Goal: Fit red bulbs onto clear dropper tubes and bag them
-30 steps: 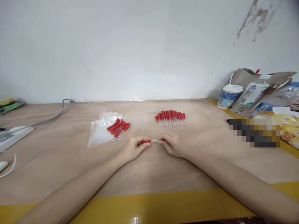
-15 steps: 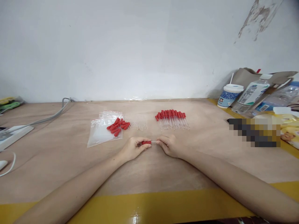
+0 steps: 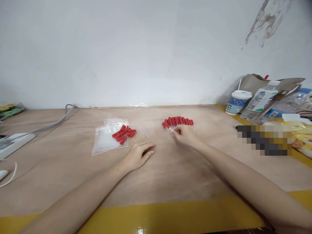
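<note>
My right hand (image 3: 185, 135) pinches the thin clear tube of a red-bulbed dropper at the left end of a row of droppers (image 3: 179, 120). Part of that row is hidden behind my fingers. My left hand (image 3: 139, 156) rests on the table with thumb and fingers apart, holding nothing. Beyond it lie several loose clear glass tubes (image 3: 144, 130), side by side. Left of these, a pile of red rubber bulbs (image 3: 121, 135) lies partly on clear zip bags (image 3: 102, 141).
At the right stand a paper cup with a straw (image 3: 238, 102) and a plastic bottle (image 3: 260, 99), with yellow packaging (image 3: 302, 138) nearer. A grey cable (image 3: 55, 125) runs to a white power strip (image 3: 20, 144) at the left. The wall (image 3: 146, 58) closes off the table's back.
My right hand has carried the dropper from my left hand up and away to the left end of the row. My left hand has let go and opened, staying in nearly the same place.
</note>
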Available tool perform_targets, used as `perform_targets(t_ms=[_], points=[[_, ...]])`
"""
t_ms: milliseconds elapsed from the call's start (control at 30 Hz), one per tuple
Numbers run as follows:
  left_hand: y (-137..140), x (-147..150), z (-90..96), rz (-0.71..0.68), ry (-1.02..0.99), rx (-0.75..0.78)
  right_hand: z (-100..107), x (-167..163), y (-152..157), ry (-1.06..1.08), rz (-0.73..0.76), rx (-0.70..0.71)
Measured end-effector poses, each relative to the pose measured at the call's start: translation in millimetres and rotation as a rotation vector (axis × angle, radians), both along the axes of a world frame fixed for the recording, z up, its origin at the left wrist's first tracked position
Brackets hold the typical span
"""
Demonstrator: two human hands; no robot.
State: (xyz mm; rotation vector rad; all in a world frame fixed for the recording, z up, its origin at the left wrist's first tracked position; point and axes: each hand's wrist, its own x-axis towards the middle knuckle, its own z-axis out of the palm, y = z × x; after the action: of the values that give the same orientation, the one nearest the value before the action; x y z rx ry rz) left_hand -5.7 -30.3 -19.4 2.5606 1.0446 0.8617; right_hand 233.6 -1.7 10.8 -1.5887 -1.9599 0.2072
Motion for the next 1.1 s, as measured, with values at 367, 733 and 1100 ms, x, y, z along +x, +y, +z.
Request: perform_targets(t_ms=[367,733,1100], points=[[1.2,-1.4,-1.9,-0.089,0.029,0.002,-12.2,-26.3,46.3,-0.098,-0.39,-0.151],[1.2,-0.8,-2.2,-0.086,0.033,0.001,-13.8,-27.2,41.7,-0.143,-0.349,-0.084],[-0.9,0.7,-0.6,-0.102,0.053,0.001,-7.8,-84.8,50.5,-0.16,-0.175,-0.212]])
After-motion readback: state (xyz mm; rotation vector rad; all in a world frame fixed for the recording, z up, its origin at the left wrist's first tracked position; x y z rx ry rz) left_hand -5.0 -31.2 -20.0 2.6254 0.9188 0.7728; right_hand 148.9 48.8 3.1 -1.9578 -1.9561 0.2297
